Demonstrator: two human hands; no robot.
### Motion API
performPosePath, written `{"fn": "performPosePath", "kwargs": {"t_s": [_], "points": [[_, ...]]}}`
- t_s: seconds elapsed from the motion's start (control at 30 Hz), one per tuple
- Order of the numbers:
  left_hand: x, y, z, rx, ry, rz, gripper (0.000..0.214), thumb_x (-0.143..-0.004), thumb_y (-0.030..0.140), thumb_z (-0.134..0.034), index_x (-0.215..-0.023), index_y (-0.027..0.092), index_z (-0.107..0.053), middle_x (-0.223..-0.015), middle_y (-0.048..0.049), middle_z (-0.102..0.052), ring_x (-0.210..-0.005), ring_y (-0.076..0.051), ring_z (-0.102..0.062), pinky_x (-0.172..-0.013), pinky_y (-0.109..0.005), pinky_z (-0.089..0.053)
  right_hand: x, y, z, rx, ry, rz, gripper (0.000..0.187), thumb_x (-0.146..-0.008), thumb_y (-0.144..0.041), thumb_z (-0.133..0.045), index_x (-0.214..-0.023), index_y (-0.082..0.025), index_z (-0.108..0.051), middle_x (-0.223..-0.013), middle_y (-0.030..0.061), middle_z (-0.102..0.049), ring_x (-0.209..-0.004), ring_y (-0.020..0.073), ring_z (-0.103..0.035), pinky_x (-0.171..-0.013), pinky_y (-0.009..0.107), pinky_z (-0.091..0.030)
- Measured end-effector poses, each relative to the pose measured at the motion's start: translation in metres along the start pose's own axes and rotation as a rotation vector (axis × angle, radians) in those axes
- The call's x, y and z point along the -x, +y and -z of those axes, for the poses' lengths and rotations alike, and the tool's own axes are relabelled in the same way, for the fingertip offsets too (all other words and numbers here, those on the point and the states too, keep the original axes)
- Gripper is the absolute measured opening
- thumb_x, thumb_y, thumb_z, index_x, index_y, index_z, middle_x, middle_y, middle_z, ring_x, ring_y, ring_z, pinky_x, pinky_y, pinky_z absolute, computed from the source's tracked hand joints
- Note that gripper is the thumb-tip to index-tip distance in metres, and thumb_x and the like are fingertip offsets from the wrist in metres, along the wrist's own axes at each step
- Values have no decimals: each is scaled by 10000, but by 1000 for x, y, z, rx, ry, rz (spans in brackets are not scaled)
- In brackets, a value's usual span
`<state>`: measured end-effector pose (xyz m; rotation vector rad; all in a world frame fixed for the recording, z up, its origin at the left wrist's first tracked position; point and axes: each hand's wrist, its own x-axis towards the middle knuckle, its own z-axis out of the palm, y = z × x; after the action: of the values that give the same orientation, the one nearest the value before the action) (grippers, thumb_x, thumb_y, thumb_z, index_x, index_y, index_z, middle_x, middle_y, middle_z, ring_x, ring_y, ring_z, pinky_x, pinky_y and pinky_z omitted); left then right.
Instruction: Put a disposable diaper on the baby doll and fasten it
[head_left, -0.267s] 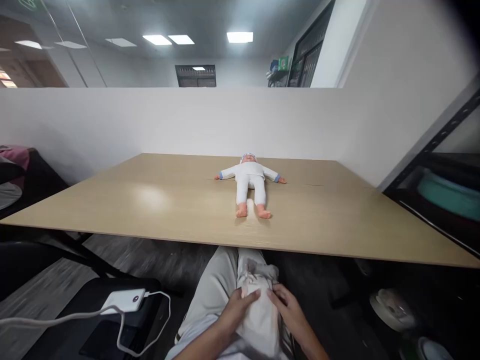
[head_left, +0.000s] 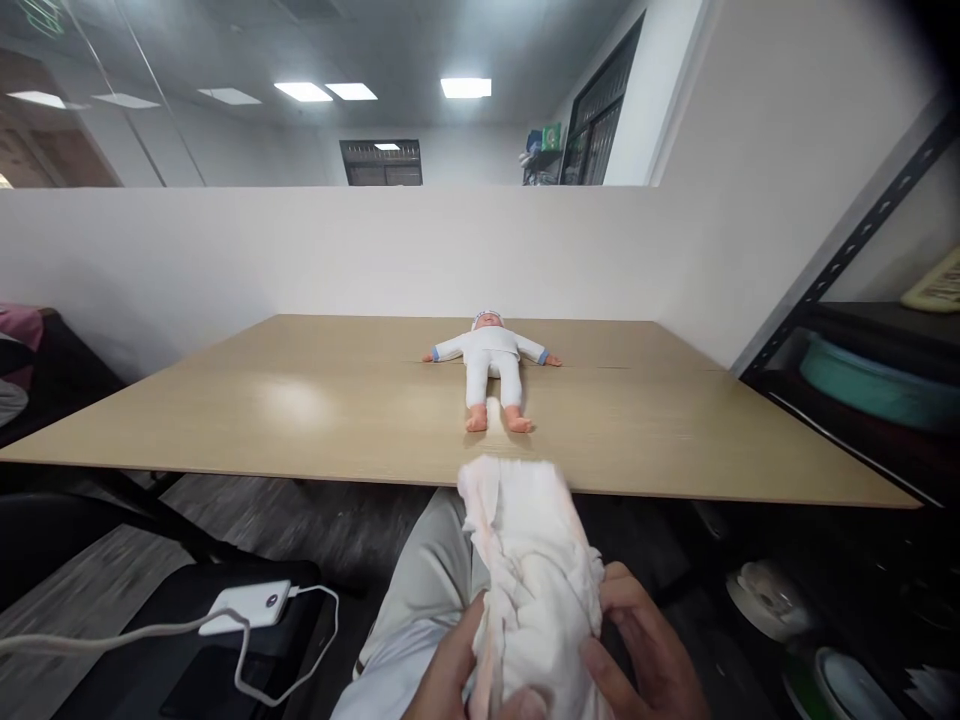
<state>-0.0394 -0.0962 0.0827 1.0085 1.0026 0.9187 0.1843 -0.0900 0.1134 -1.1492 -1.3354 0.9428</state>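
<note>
We sit at a broad wood-grain table (head_left: 360,420), whose near edge runs across our front and whose far edge meets a pale partition wall (head_left: 187,250). Tabletop stretches to both sides of the doll, and a strip of it lies between the doll's feet and the near edge. A dark shelf stands at the right end; to our left is a black chair seat (head_left: 150,650).

The baby doll (head_left: 491,355), in a white outfit with blue cuffs, lies face up, feet toward us, arms spread, its long axis pointing straight away from us.

The white diaper (head_left: 532,560), pink along its sides, is above our lap, its long axis running nearly in line with the doll's. Its far end overlaps the table edge in view; whether they touch we cannot tell.

Our left hand (head_left: 450,665) grips the diaper's near left side, thumb over the front. Our right hand (head_left: 649,630) pinches its right edge with bent fingers. The doll lies ahead of both hands, neither plainly nearer.
</note>
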Motion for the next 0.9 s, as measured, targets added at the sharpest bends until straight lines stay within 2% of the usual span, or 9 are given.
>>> {"fn": "performPosePath", "kwargs": {"t_s": [0.07, 0.13, 0.2, 0.3, 0.4, 0.57, 0.7, 0.8, 0.9], "points": [[-3, 8, 0, 39, 17, -31, 857, -674, 676, -873, -1454, 418, -626, -1369, -92, -717, -1426, -398, -551, -1168, -519, -476, -8, -3, -9, 33, 41, 101, 210, -880, -491, -725, -890, -298, -644, -901, 48, -598, -807, 241, -564, -762, 380, -542], [-20, 15, -1, 93, 35, -40, 854, -721, 683, -844, -1460, 310, -636, -1372, -128, -716, -1398, -407, -574, -1190, -532, -453, -23, 7, -21, 38, 57, 134, 203, -901, -467, -710, -889, -281, -630, -918, 49, -602, -795, 222, -560, -767, 360, -542], [-44, 20, 0, 147, 60, -28, 805, -760, 675, -825, -1416, 234, -672, -1341, -153, -732, -1343, -401, -620, -1187, -523, -457, -41, 23, -34, 11, 60, 105, 231, -922, -473, -694, -884, -259, -613, -888, 38, -600, -783, 203, -569, -750, 322, -534], [-77, 21, 5, 237, 83, -19, 736, -760, 653, -841, -1325, 195, -727, -1273, -165, -763, -1277, -392, -666, -1142, -498, -504, -65, 47, -47, -6, 26, -5, 297, -928, -523, -691, -927, -236, -616, -842, 26, -629, -804, 205, -618, -730, 291, -527], [-95, 14, 13, 260, 84, -22, 728, -754, 627, -859, -1292, 152, -737, -1250, -180, -769, -1248, -398, -681, -1116, -495, -522, -76, 65, -49, 73, 2, -83, 357, -922, -565, -689, -966, -215, -633, -872, 44, -677, -819, 214, -647, -749, 308, -535], [-100, -4, 18, 178, 75, -28, 729, -782, 632, -833, -1299, 130, -722, -1280, -186, -756, -1204, -395, -702, -1103, -500, -524, -69, 88, -39, 186, 2, -85, 369, -929, -562, -668, -1009, -203, -647, -906, 64, -697, -873, 231, -665, -790, 344, -550], [-97, -10, 15, 138, 81, -40, 737, -772, 653, -828, -1279, 128, -728, -1327, -187, -734, -1249, -399, -675, -1129, -495, -504, -59, 102, -30, 286, 70, -48, 324, -951, -508, -651, -1074, -209, -640, -956, 72, -699, -858, 228, -661, -762, 359, -559], [-96, -9, 12, 115, 95, -30, 752, -759, 667, -830, -1271, 125, -731, -1351, -190, -721, -1292, -407, -648, -1151, -497, -486, -62, 99, -24, 435, 175, 56, 289, -966, -459, -641, -1124, -217, -650, -1039, 95, -703, -905, 244, -653, -755, 378, -565], [-96, -9, 11, 122, 103, -23, 759, -754, 672, -831, -1274, 128, -729, -1358, -189, -717, -1296, -410, -644, -1158, -504, -480, -81, 87, -19, 613, 224, 239, 248, -1006, -393, -597, -1181, -239, -679, -1194, 111, -705, -1097, 276, -637, -918, 446, -562]]}}
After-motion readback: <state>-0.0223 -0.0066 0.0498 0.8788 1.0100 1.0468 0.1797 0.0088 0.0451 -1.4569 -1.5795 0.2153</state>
